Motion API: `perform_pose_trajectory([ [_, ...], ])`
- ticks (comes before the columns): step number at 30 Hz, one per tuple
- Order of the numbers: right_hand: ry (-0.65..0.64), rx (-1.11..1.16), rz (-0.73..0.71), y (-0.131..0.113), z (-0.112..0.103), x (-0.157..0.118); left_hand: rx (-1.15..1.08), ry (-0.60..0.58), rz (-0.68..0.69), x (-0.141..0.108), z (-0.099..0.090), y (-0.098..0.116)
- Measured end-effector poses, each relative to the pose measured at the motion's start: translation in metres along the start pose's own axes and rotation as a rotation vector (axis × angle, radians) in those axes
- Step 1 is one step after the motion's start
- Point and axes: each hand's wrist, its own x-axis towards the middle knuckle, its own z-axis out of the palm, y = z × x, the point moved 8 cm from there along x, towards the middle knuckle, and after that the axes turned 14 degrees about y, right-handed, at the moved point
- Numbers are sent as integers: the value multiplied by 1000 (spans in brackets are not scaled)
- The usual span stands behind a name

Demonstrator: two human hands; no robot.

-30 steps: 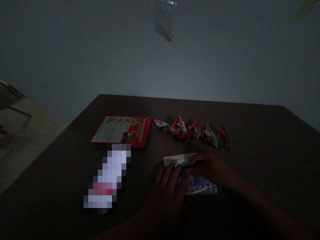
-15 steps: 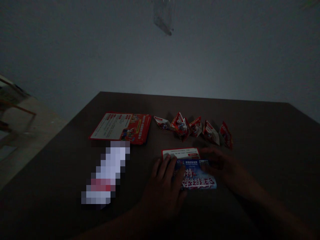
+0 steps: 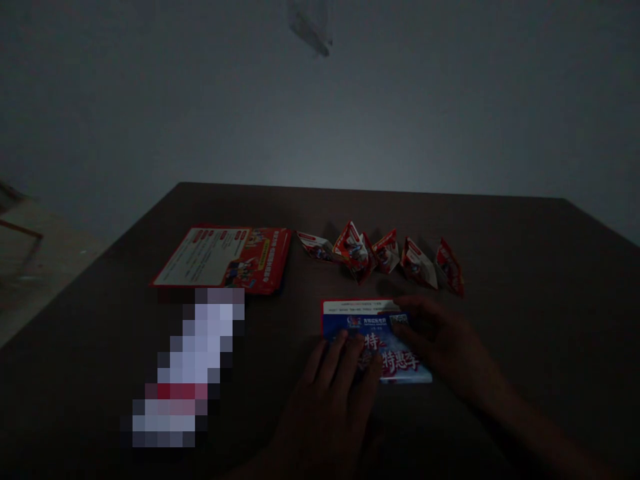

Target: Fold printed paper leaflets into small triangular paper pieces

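A leaflet (image 3: 373, 333) lies partly folded over on the dark table, its blue side with white and red lettering up and a white, red-edged strip showing along the far edge. My left hand (image 3: 337, 380) rests on its near left part, fingers spread. At the right edge, my right hand (image 3: 437, 340) has its thumb on the blue face and its fingers at the far edge, pinching the paper. Behind the hands stand several small folded red and white paper pieces (image 3: 355, 250) in a row.
On the left of the table (image 3: 240, 200) lies a stack of red and white leaflets (image 3: 215, 257). Nearer me is a pixelated pale object (image 3: 190, 360). A grey wall (image 3: 300, 120) rises behind the table.
My left hand has slid toward me over the leaflet, uncovering more of its blue upper left part. The fold lies flatter. The view has shifted slightly.
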Motion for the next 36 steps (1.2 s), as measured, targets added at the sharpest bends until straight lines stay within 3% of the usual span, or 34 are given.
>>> perform_pose_trajectory([
  [17, 150, -136, -176, -8, -8, -3, 31, 44, 60, 0, 0, -1],
  [24, 64, -125, -104, -3, -4, -1, 71, 157, 85, -3, 2, -3],
  [36, 79, -146, -18, 10, -5, 2, 86, 155, 91, -5, 8, -3],
])
